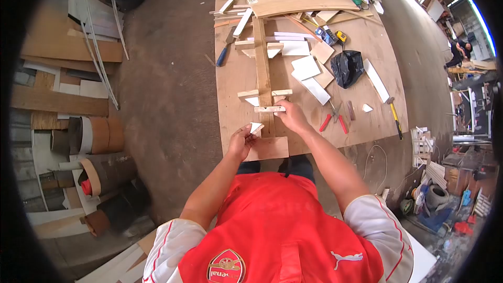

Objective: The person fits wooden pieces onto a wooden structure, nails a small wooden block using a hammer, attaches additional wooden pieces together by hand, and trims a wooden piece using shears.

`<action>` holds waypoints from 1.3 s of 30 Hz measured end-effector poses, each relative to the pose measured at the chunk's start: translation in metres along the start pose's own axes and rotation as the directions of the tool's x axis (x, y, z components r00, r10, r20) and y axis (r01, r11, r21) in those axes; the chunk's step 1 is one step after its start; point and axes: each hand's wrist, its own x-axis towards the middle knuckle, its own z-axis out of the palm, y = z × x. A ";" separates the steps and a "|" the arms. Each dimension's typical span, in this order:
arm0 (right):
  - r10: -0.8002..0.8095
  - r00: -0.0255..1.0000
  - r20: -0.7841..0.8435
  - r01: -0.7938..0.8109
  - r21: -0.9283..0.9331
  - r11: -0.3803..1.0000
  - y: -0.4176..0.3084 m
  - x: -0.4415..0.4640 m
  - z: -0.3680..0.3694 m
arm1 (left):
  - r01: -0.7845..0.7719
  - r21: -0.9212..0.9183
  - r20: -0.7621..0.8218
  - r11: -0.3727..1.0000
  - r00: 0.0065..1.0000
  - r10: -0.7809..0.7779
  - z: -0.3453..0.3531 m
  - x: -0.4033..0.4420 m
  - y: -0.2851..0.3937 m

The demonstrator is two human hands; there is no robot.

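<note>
Pinching white wedge (256,127) left, wood strip (266,109) right, hands (240,142) (293,117) nearly closed; red-handled tool (326,122), hammer (395,116) farther right.

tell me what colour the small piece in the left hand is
The small piece shows a white face, clearest in the head view.

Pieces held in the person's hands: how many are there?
2: the white-faced piece in the left hand and the narrow strip in the right hand. Others may be hidden.

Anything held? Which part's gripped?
Left hand: small white triangular piece, by its near edge. Right hand: short pale wooden strip, by its right end.
</note>
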 end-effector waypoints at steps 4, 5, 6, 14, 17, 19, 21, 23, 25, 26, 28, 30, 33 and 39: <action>0.069 0.998 0.003 -0.068 -0.058 0.996 0.011 0.014 0.013 | 0.036 0.020 0.044 0.999 0.998 -0.037 0.001 0.013 0.004; 0.088 0.996 -0.003 -0.088 -0.058 0.994 0.019 0.017 0.018 | 0.039 0.030 0.060 0.999 0.997 -0.041 0.003 0.015 0.005; 0.108 0.994 -0.012 -0.108 -0.055 0.993 0.021 0.017 0.020 | 0.047 0.037 0.064 0.998 0.997 -0.049 0.005 0.016 0.005; -0.004 0.999 0.047 0.011 -0.151 0.989 0.022 0.017 0.015 | 0.083 0.076 0.122 0.994 0.988 -0.092 0.003 0.036 0.014; -0.006 0.999 0.050 0.013 -0.155 0.988 0.020 0.017 0.015 | 0.088 0.090 0.070 0.992 0.993 -0.094 0.008 0.033 0.021; -0.006 0.999 0.039 0.013 -0.166 0.986 0.018 0.017 0.014 | 0.094 0.105 0.074 0.990 0.992 -0.102 0.007 0.038 0.023; -0.004 1.000 0.024 0.008 -0.170 0.985 0.016 0.017 0.015 | 0.100 0.109 0.072 0.989 0.992 -0.108 0.006 0.041 0.024; 0.012 1.000 0.022 -0.008 -0.184 0.983 0.013 0.016 0.014 | 0.104 0.102 0.064 0.989 0.992 -0.111 0.007 0.041 0.024; 0.016 0.999 0.030 -0.009 -0.204 0.979 0.009 0.015 0.012 | 0.110 0.106 0.085 0.988 0.989 -0.119 0.000 0.048 0.023; 0.012 0.999 0.039 -0.003 -0.217 0.976 0.007 0.015 0.011 | 0.113 0.109 0.097 0.988 0.988 -0.123 -0.004 0.050 0.022; 0.005 0.999 0.052 0.007 -0.235 0.972 0.004 0.015 0.009 | 0.125 0.122 0.075 0.985 0.988 -0.135 0.000 0.044 0.026; 0.001 0.998 0.061 0.014 -0.241 0.970 -0.001 0.014 0.007 | 0.128 0.127 0.066 0.984 0.988 -0.137 0.000 0.042 0.028; 0.068 0.992 0.103 -0.039 -0.260 0.965 -0.010 0.014 0.003 | 0.128 0.121 0.068 0.984 0.988 -0.136 -0.002 0.043 0.029; 0.034 0.996 0.078 -0.010 -0.292 0.956 -0.003 0.015 0.006 | 0.148 0.119 0.057 0.982 0.986 -0.156 -0.001 0.044 0.032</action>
